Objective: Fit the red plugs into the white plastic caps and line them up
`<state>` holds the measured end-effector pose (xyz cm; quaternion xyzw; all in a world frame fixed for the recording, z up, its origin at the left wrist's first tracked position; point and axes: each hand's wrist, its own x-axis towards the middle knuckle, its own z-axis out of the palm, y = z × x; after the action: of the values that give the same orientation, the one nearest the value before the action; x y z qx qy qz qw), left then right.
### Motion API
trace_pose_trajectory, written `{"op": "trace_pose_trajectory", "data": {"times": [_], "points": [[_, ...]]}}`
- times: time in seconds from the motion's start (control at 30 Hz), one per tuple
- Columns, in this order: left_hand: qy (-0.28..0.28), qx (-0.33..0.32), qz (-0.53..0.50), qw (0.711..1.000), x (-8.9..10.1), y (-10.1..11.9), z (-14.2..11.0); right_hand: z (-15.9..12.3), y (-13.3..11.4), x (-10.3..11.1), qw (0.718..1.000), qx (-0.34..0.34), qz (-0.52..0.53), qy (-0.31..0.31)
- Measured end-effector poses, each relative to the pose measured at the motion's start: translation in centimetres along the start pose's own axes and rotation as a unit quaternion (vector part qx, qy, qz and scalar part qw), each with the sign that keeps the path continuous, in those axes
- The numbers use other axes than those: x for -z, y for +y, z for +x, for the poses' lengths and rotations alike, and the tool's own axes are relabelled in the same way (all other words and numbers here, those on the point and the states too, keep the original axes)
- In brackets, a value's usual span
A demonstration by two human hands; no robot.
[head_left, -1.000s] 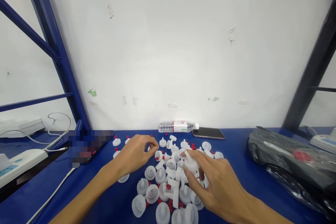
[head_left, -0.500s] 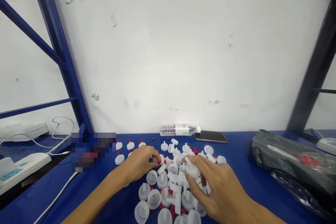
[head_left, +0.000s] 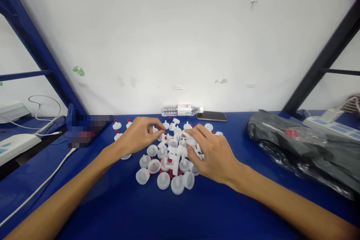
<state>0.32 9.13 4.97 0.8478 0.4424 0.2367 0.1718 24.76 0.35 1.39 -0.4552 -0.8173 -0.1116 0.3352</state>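
Observation:
My left hand (head_left: 142,135) is closed in a pinch at the far left side of the pile, with a small red cap (head_left: 164,131) at its fingertips. In my right hand (head_left: 213,150), thumb and fingers grip a white spout cap (head_left: 190,139), partly hidden by the fingers. Below and between both hands lies a pile of white plastic spout caps (head_left: 163,180), some spout up, some turned over or on their sides. Small red caps (head_left: 170,173) are scattered among them. Several white caps with red tips (head_left: 117,125) stand to the left of my left hand.
A clear plastic bottle (head_left: 170,110) lies by the wall beside a dark phone (head_left: 212,116). Grey plastic bags (head_left: 298,146) sit at the right. On the left are a power strip (head_left: 17,146), a white cable (head_left: 53,174) and blue rack posts (head_left: 47,45).
The view has tilted downward, so the table and pile appear higher. Both hands stay over the pile, the right one still gripping the white spout cap and the left one still pinching the red cap.

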Motion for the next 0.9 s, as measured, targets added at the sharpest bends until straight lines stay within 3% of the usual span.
{"op": "trace_pose_trajectory", "data": {"times": [0.17, 0.3, 0.63, 0.9], "points": [[0.015, -0.044, -0.119, 0.992, -1.1, 2.9, -1.3, 0.0, -0.2, 0.2, 1.000, -0.010, 0.002, -0.018], [0.011, -0.067, -0.185, 0.980, -1.6, 3.9, -1.7, 0.0, -0.2, -0.1, 0.999, -0.002, 0.003, -0.033], [-0.005, -0.062, -0.258, 0.964, -2.1, 4.2, -1.9, 0.1, -0.2, -0.3, 0.999, -0.041, 0.022, -0.021], [-0.019, -0.071, -0.242, 0.967, -2.4, 3.5, -1.7, -0.1, 0.4, -1.0, 0.997, -0.021, 0.039, -0.060]]}}
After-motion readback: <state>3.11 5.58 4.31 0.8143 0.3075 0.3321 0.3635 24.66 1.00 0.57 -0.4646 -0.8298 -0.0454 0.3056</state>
